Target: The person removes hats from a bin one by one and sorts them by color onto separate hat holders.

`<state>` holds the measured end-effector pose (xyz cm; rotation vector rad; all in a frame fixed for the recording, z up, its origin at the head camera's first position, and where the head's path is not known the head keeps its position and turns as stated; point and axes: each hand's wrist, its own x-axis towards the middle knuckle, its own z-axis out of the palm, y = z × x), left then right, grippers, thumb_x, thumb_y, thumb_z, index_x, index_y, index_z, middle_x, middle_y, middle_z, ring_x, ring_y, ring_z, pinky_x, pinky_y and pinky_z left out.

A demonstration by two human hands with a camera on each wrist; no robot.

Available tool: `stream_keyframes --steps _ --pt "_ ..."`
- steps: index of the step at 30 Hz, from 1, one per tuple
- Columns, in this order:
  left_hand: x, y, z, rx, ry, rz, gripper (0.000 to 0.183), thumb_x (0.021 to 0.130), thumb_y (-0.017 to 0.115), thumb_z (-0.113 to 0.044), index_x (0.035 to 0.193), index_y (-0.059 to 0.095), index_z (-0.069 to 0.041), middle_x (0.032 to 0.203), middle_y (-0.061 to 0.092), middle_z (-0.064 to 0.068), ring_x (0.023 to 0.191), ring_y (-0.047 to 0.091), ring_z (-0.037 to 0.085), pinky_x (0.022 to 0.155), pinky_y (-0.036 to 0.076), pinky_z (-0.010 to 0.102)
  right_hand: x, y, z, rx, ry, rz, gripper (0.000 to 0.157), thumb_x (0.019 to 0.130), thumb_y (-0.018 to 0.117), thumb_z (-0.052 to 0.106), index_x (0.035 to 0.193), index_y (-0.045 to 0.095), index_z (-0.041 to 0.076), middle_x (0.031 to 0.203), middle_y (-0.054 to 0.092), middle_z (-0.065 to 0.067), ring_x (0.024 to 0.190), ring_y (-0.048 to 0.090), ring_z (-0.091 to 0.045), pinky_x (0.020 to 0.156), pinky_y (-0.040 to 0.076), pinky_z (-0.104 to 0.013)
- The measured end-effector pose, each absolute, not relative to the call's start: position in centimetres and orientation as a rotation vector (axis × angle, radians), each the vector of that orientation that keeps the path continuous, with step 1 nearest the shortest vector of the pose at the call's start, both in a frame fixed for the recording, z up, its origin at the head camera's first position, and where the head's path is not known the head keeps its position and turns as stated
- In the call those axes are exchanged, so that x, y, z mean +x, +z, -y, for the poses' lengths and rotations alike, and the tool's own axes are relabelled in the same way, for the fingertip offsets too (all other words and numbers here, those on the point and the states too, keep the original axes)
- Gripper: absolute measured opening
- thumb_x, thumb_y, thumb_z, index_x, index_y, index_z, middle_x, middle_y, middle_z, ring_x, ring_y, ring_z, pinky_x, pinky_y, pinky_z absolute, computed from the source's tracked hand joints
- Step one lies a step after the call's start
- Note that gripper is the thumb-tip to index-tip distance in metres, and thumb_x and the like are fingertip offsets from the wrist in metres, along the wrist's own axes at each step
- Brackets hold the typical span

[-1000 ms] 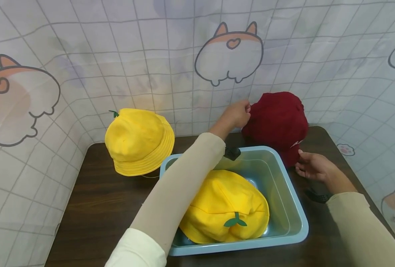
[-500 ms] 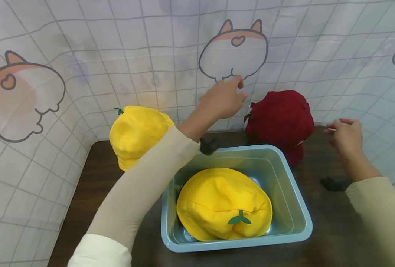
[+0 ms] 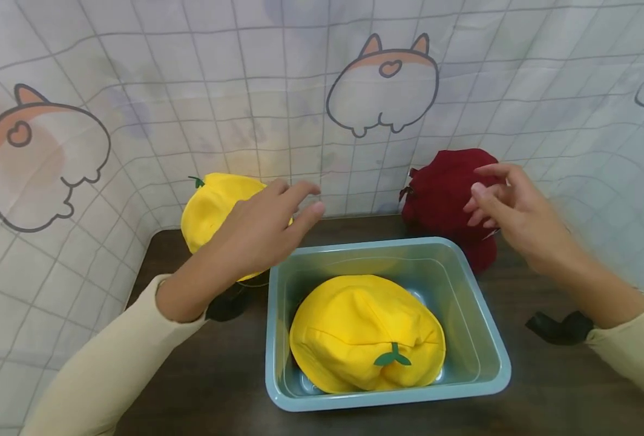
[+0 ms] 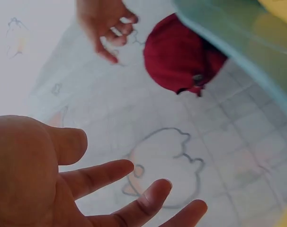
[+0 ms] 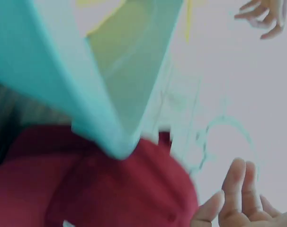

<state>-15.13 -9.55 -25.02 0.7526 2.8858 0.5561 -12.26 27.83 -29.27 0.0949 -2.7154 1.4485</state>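
Note:
In the head view my left hand (image 3: 262, 224) is raised with loose, spread fingers and overlaps the yellow bucket hat (image 3: 213, 206) at the back left. My right hand (image 3: 529, 218) hovers with relaxed fingers in front of the dark red cap (image 3: 442, 194), partly covering it. Both hands hold nothing. A second yellow hat (image 3: 365, 333), with a green sprout, lies in the light blue bin (image 3: 387, 402) between my arms. The left wrist view shows the red cap (image 4: 176, 56) beyond my left fingers. In the right wrist view the cap (image 5: 120, 189) lies below the bin's corner.
The dark wooden table (image 3: 191, 375) carries the bin and hats. Behind it and at both sides hangs a white checked cloth (image 3: 311, 145) with corgi drawings. Black wrist straps (image 3: 558, 327) show near my sleeves.
Both hands have let go of the red cap. My left hand has moved left toward the yellow hat; my right hand lifted off to the right, then came back over the cap.

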Motion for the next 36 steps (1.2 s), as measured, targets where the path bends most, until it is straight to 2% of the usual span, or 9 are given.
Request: stream_keyframes --steps 4,9,12,17,21,25,29,36 --pt "-13.5 -27.5 12.7 0.688 0.609 -2.867 0.049 0.108 0.043 -0.048 0.150 0.048 -0.022 0.112 0.058 0.006 0.088 0.055 0.022 0.072 0.050 0.034 -10.6 -29.0 -25.1 0.335 1.222 2.857 0.049 0.103 0.061 0.030 0.147 0.043 0.022 0.102 0.067 -0.001 0.083 0.066 -0.018 0.074 0.056 -0.018" --pt "-11.7 -30.0 15.4 0.624 0.724 -2.855 0.050 0.108 0.044 -0.046 0.149 0.049 -0.018 0.106 0.062 0.002 0.091 0.056 0.019 0.078 0.050 0.035 -9.4 -29.4 -22.4 0.740 0.880 2.942 0.047 0.096 0.072 0.036 0.138 0.055 0.024 0.092 0.067 0.012 0.078 0.060 -0.005 0.068 0.055 -0.025" --pt "-10.8 -31.2 16.3 0.599 0.841 -2.839 0.051 0.108 0.044 -0.046 0.150 0.048 -0.017 0.099 0.064 -0.001 0.088 0.058 0.016 0.079 0.051 0.035 -8.8 -29.9 -20.9 0.932 0.719 2.981 0.052 0.092 0.073 0.051 0.135 0.060 0.025 0.091 0.065 0.018 0.082 0.058 -0.001 0.070 0.054 -0.025" --pt "-9.3 -33.4 16.8 0.562 0.985 -2.804 0.049 0.109 0.046 -0.041 0.151 0.048 -0.017 0.091 0.061 -0.003 0.079 0.056 0.013 0.072 0.051 0.031 -7.7 -30.3 -19.1 1.137 0.545 3.052 0.072 0.084 0.060 0.077 0.139 0.060 0.030 0.102 0.067 0.015 0.087 0.057 -0.004 0.073 0.055 -0.025" --pt "-8.1 -35.2 16.9 0.509 1.073 -2.782 0.051 0.108 0.049 -0.039 0.154 0.044 -0.017 0.101 0.064 -0.004 0.085 0.059 0.012 0.078 0.054 0.033 -7.0 -30.5 -18.4 1.227 0.396 3.104 0.080 0.077 0.064 0.082 0.142 0.058 0.036 0.108 0.069 0.012 0.088 0.057 -0.006 0.076 0.055 -0.029" --pt "-7.2 -36.9 17.2 0.437 1.178 -2.713 0.058 0.108 0.047 -0.044 0.159 0.036 -0.021 0.131 0.063 0.000 0.110 0.064 0.017 0.095 0.056 0.045 -6.6 -30.7 -18.0 1.279 0.243 3.158 0.086 0.070 0.071 0.082 0.144 0.055 0.042 0.104 0.066 0.014 0.085 0.053 -0.007 0.076 0.052 -0.033" --pt "-6.9 -38.1 17.0 0.404 1.276 -2.625 0.061 0.107 0.048 -0.046 0.162 0.027 -0.028 0.149 0.055 0.001 0.131 0.059 0.024 0.105 0.051 0.054 -6.5 -31.2 -18.0 1.374 0.137 3.079 0.083 0.070 0.074 0.079 0.141 0.058 0.040 0.093 0.058 0.015 0.081 0.048 -0.006 0.075 0.048 -0.035" --pt "-6.5 -39.5 16.1 0.284 1.369 -2.511 0.060 0.109 0.048 -0.039 0.162 0.020 -0.038 0.146 0.058 0.003 0.123 0.064 0.021 0.102 0.054 0.048 -6.6 -32.0 -17.8 1.498 0.112 2.973 0.069 0.074 0.078 0.069 0.135 0.064 0.041 0.087 0.055 0.016 0.078 0.047 -0.003 0.072 0.043 -0.029"
